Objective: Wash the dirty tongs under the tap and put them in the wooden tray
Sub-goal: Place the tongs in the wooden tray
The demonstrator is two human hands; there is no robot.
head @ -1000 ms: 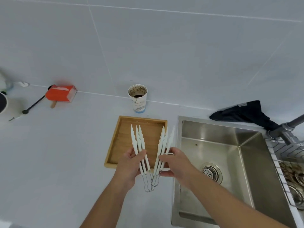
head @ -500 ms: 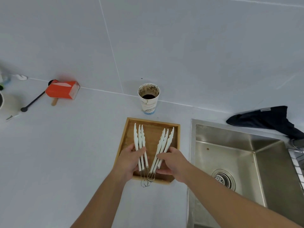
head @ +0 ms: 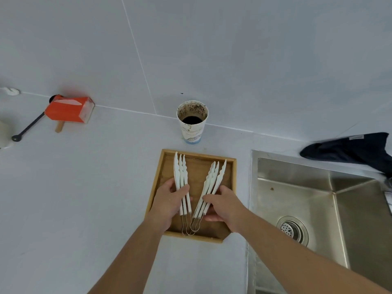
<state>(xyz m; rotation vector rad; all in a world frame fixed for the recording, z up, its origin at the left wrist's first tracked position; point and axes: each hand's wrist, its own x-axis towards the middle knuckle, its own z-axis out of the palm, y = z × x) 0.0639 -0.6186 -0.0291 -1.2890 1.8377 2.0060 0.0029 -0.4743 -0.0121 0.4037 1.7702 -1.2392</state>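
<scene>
Several white plastic tongs with wire loop ends are spread in a V over the wooden tray point(head: 231, 170). My left hand point(head: 169, 203) grips the left bunch of tongs point(head: 179, 172) between thumb and fingers. My right hand point(head: 224, 205) holds the right bunch of tongs point(head: 214, 177), fingers curled round the arms. The tips point toward the tray's far edge and the wire loops meet near its front edge. The tap is out of view.
A dirty paper cup point(head: 192, 120) with dark liquid stands behind the tray. The steel sink point(head: 297, 187) lies to the right, its drain point(head: 292, 230) near the front. A dark cloth point(head: 352, 149) lies behind the sink. An orange box point(head: 70, 110) and a black-handled utensil point(head: 27, 129) sit far left.
Both hands have carried the tongs from the tray's front edge beside the sink to well over the tray. The view has swung left and drawn closer.
</scene>
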